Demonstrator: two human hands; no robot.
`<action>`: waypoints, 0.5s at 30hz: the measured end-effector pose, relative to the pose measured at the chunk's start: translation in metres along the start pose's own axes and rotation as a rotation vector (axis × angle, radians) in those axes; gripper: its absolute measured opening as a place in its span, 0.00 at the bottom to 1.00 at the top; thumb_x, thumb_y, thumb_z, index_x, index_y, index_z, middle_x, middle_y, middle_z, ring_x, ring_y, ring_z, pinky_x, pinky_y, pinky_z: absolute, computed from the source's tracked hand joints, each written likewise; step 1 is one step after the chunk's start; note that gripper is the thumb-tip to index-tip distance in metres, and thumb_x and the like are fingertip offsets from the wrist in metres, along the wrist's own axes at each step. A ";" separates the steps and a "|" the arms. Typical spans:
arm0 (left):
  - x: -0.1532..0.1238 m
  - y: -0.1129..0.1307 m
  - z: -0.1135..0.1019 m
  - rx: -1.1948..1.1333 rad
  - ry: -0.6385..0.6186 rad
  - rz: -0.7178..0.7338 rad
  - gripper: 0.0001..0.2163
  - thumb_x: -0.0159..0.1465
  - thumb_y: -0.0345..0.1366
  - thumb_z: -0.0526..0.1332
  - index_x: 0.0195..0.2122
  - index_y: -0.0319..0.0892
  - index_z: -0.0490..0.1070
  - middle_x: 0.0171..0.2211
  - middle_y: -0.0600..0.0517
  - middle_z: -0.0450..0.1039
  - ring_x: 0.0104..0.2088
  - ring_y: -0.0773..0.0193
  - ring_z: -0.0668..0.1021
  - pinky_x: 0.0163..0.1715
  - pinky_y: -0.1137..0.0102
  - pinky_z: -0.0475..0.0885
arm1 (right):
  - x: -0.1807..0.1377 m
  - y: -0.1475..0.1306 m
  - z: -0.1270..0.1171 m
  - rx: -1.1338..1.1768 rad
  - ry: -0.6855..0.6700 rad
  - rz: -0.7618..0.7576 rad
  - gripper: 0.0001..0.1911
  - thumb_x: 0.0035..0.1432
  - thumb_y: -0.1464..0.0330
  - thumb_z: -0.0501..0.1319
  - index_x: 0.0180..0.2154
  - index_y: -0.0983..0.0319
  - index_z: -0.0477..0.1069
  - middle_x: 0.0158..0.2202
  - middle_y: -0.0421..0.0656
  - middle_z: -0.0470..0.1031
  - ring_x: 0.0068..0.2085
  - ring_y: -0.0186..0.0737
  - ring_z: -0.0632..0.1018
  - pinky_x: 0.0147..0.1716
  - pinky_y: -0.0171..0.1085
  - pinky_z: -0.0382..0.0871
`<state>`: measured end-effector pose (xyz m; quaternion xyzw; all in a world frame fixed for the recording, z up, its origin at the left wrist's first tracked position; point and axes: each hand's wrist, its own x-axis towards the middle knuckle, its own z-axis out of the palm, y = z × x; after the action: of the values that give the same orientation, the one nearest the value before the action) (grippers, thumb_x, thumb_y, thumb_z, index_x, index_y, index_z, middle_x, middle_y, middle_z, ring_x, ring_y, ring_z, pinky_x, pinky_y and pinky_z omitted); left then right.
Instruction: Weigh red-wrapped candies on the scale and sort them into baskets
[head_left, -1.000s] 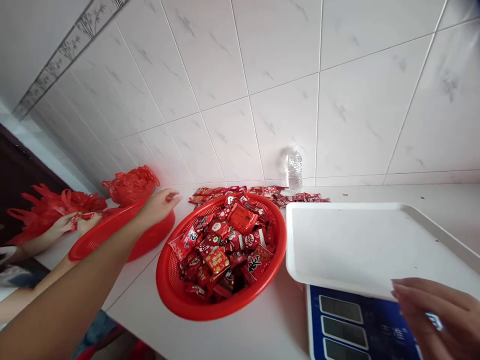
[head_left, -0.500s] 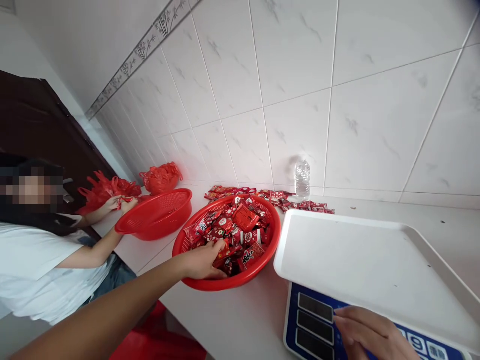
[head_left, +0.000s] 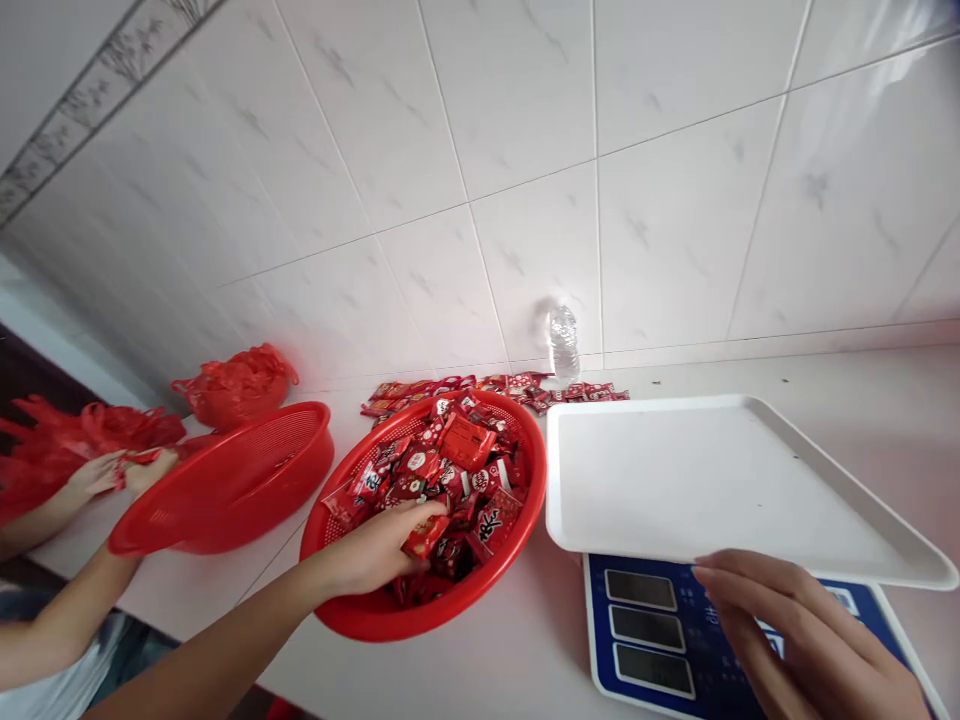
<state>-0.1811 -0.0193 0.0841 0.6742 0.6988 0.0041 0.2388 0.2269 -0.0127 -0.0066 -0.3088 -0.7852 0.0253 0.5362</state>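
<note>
Left hand (head_left: 379,552) down in the full basket (head_left: 394,627), near side of the heap, thumb and fingers around a red-gold packet (head_left: 426,538); touching for sure, can't tell if it's gripped or just felt. That packet sits inside the rim, among the other packets (head_left: 465,442), all red wrappers with mixed prints, lying every which way. Right hand (head_left: 806,630) over the scale (head_left: 652,685), fingers together and bent, tips near the front edge of the tray (head_left: 652,470); palm side hidden, can't tell if it's open or closed. Scale has a blue panel with 3 dark displays at its left; white tray sits above, a couple of dark specks on it. Full basket stands just left of the tray on the white counter (head_left: 517,650). Behind both, a row of flat red packets (head_left: 397,392) runs along the tiled wall (head_left: 536,250), clear bottle (head_left: 564,345) upright at the row (contents can't be made out). Left of the full basket, a 2nd basket (head_left: 225,490), red too; past it, 2 piles of red bags (head_left: 238,388). Far left, a co-worker (head_left: 75,610), both hands at a small red item (head_left: 142,457), too small to identify
</note>
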 end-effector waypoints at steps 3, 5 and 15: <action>-0.002 0.006 -0.005 -0.034 -0.090 -0.010 0.34 0.57 0.46 0.63 0.64 0.48 0.57 0.63 0.48 0.60 0.62 0.49 0.63 0.59 0.63 0.60 | 0.007 0.003 0.003 0.021 0.015 0.002 0.13 0.61 0.77 0.57 0.46 0.60 0.70 0.42 0.47 0.73 0.41 0.38 0.77 0.36 0.33 0.71; -0.006 0.016 -0.005 -0.038 -0.138 -0.029 0.38 0.55 0.51 0.64 0.65 0.49 0.53 0.63 0.46 0.60 0.60 0.48 0.66 0.56 0.62 0.63 | 0.009 0.002 0.005 0.045 0.022 0.001 0.15 0.60 0.79 0.55 0.47 0.61 0.69 0.42 0.47 0.72 0.42 0.38 0.76 0.37 0.33 0.71; -0.006 0.041 0.006 -0.097 -0.114 -0.149 0.24 0.52 0.36 0.62 0.51 0.48 0.63 0.32 0.54 0.75 0.28 0.59 0.78 0.21 0.73 0.68 | 0.006 -0.006 0.010 0.189 -0.040 -0.057 0.15 0.60 0.81 0.54 0.47 0.62 0.68 0.41 0.48 0.70 0.42 0.37 0.75 0.35 0.32 0.71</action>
<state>-0.1405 -0.0230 0.0947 0.6072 0.7313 -0.0181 0.3099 0.2142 -0.0116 -0.0032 -0.2339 -0.7983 0.0900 0.5477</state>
